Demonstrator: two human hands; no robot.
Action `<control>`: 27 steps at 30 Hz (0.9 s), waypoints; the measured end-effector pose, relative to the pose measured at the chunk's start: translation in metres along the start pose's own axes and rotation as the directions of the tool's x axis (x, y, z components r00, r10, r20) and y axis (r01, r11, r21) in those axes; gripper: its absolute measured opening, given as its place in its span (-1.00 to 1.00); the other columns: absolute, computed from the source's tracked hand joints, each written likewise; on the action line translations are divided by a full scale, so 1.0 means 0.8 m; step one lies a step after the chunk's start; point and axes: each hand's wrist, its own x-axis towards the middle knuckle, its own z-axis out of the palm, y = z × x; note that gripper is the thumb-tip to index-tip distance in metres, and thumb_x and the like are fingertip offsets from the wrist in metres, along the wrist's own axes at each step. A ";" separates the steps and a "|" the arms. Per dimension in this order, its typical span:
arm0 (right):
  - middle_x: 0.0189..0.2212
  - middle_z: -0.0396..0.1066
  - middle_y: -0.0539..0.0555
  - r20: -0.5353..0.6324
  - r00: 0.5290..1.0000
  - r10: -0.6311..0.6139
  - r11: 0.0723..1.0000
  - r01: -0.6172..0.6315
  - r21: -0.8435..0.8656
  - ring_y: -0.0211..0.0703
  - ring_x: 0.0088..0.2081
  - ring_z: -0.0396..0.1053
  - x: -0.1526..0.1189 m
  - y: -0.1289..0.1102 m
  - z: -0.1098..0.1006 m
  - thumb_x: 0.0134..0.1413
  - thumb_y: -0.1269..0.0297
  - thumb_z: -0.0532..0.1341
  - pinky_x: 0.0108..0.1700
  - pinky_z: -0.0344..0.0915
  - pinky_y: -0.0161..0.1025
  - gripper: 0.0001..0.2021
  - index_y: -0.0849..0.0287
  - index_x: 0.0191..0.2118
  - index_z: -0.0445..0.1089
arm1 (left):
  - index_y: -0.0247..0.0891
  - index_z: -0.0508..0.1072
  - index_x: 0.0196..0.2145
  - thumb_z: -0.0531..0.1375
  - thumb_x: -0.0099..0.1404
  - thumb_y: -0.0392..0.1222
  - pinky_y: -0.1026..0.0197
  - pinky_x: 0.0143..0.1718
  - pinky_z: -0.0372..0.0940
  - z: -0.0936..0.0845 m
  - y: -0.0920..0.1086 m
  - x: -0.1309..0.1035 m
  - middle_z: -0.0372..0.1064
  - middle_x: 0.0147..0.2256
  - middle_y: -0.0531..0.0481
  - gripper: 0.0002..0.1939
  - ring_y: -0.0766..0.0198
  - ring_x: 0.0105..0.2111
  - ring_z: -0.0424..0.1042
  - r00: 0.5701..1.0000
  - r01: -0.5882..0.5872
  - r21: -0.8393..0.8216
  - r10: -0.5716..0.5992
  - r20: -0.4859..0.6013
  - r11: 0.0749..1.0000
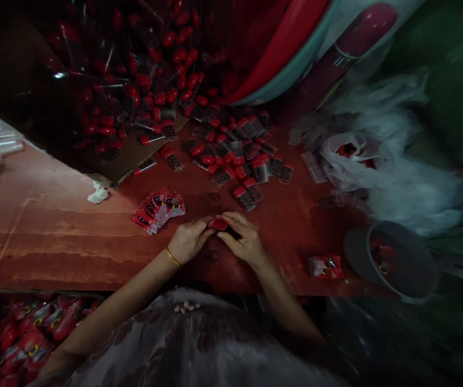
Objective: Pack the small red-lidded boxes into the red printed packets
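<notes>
Both my hands meet over the middle of the reddish table, pinching a small red packet (219, 223) between them. My left hand (189, 239) is closed on its left side, and a gold bangle circles that wrist. Fingers of my right hand (243, 239) grip the other side. Just left of my hands lies a fanned pile of flat red printed packets (157, 209). Beyond them, many small clear containers with red caps (251, 166) and dark contents are heaped. What is inside the held packet is too dark to tell.
A tipped cardboard box (135, 166) spills more capped containers at the back left. On the right stand a grey bin (400, 263), white plastic bags (400, 177) and a printed red packet (325, 267). Filled red packets (34, 338) lie below the table's left edge. A large red basin (283, 48) rises behind.
</notes>
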 end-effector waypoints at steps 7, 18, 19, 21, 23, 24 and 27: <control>-0.37 0.48 0.07 -0.025 0.998 -0.065 0.998 0.065 0.014 -0.15 -0.30 0.38 0.007 0.012 0.002 0.12 0.12 0.14 -0.13 0.31 -0.08 -0.78 0.11 -0.25 0.46 | -0.26 0.37 -0.09 0.05 0.29 -0.17 -0.08 0.11 0.16 0.011 -0.008 0.000 0.45 -0.12 -0.13 -0.73 0.12 0.01 0.34 0.995 -0.067 0.143 0.077 -0.063 0.988; -0.34 0.45 0.05 -0.018 0.998 -0.052 0.998 0.051 -0.040 -0.17 -0.25 0.35 -0.003 0.022 0.012 0.08 0.18 0.19 0.08 0.15 0.02 -0.83 0.11 -0.27 0.45 | -0.38 0.38 -0.10 0.08 0.26 -0.24 -0.14 0.11 0.11 0.015 -0.002 -0.002 0.42 -0.09 -0.26 -0.72 0.03 0.07 0.26 0.997 -0.009 0.279 0.030 -0.070 0.960; -0.32 0.44 0.06 -0.020 0.999 -0.044 0.999 0.043 -0.029 -0.17 -0.23 0.34 -0.003 0.021 0.013 0.04 0.16 0.22 0.06 0.16 0.00 -0.81 0.12 -0.26 0.45 | -0.39 0.38 -0.09 0.08 0.25 -0.26 -0.13 0.11 0.11 0.014 0.000 -0.001 0.41 -0.07 -0.27 -0.71 0.02 0.09 0.24 0.998 -0.001 0.289 0.018 -0.054 0.957; -0.28 0.40 0.09 -0.050 0.999 -0.018 1.000 0.019 0.018 -0.14 -0.20 0.34 -0.001 0.018 0.016 -0.05 0.09 0.27 -0.03 0.24 -0.08 -0.72 0.15 -0.24 0.44 | -0.38 0.37 -0.07 0.09 0.24 -0.28 -0.13 0.12 0.10 0.011 0.004 0.000 0.36 -0.01 -0.26 -0.70 0.01 0.11 0.20 1.000 0.012 0.303 -0.004 -0.025 0.953; -0.29 0.38 0.10 -0.094 0.996 0.008 0.998 -0.001 0.068 -0.13 -0.22 0.33 0.004 0.014 0.018 -0.09 0.03 0.28 -0.15 0.29 -0.15 -0.69 0.16 -0.28 0.44 | -0.35 0.38 -0.07 0.08 0.24 -0.24 -0.13 0.12 0.09 0.009 0.006 0.002 0.32 0.03 -0.24 -0.69 0.00 0.13 0.17 1.000 0.025 0.307 -0.024 -0.008 0.951; -0.32 0.39 0.09 -0.104 0.995 0.015 0.996 -0.007 0.085 -0.13 -0.24 0.34 0.006 0.012 0.018 -0.08 0.02 0.27 -0.19 0.29 -0.17 -0.70 0.15 -0.33 0.44 | -0.34 0.39 -0.07 0.08 0.25 -0.21 -0.13 0.12 0.08 0.008 0.006 0.003 0.31 0.04 -0.23 -0.69 -0.01 0.14 0.16 1.000 0.029 0.304 -0.030 -0.002 0.952; -0.40 0.42 0.06 -0.079 0.997 0.016 0.997 -0.009 0.083 -0.14 -0.30 0.33 0.011 0.014 0.020 -0.06 0.02 0.26 -0.22 0.26 -0.17 -0.74 0.12 -0.41 0.44 | -0.30 0.41 -0.11 0.09 0.25 -0.16 -0.15 0.12 0.07 0.007 0.004 0.005 0.31 0.04 -0.20 -0.71 -0.01 0.14 0.15 0.999 0.031 0.283 -0.036 0.012 0.959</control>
